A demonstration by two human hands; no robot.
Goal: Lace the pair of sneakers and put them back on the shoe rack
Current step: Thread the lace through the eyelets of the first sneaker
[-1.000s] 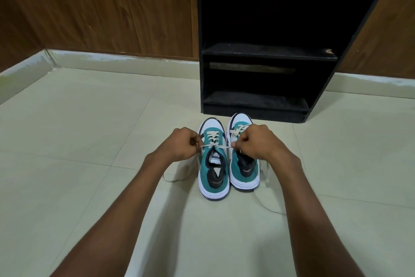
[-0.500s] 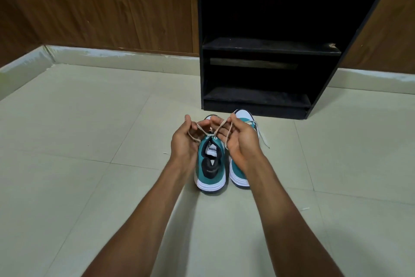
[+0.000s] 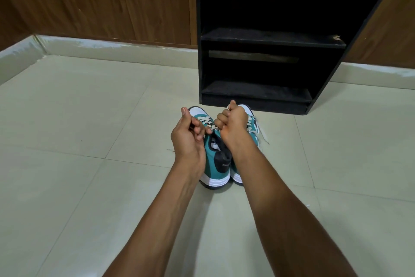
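Note:
Two teal-and-white sneakers stand side by side on the floor, toes toward the rack. The left sneaker (image 3: 216,162) has its white lace (image 3: 206,120) crossed over the tongue. My left hand (image 3: 187,136) and my right hand (image 3: 233,123) are closed on the lace ends above its tongue, fists almost touching. The right sneaker (image 3: 252,126) is mostly hidden behind my right wrist; a loose lace end (image 3: 262,134) trails off its right side. The black shoe rack (image 3: 256,92) stands just beyond the toes, its shelves bare.
Pale floor tiles (image 3: 89,130) spread to the left and right of the shoes. A wood-panelled wall (image 3: 101,0) with a light skirting (image 3: 112,46) runs behind the rack and along the left.
A second ago my hands were apart, pulling the lace sideways. They have come together over the left sneaker's tongue and closed into fists on the lace ends.

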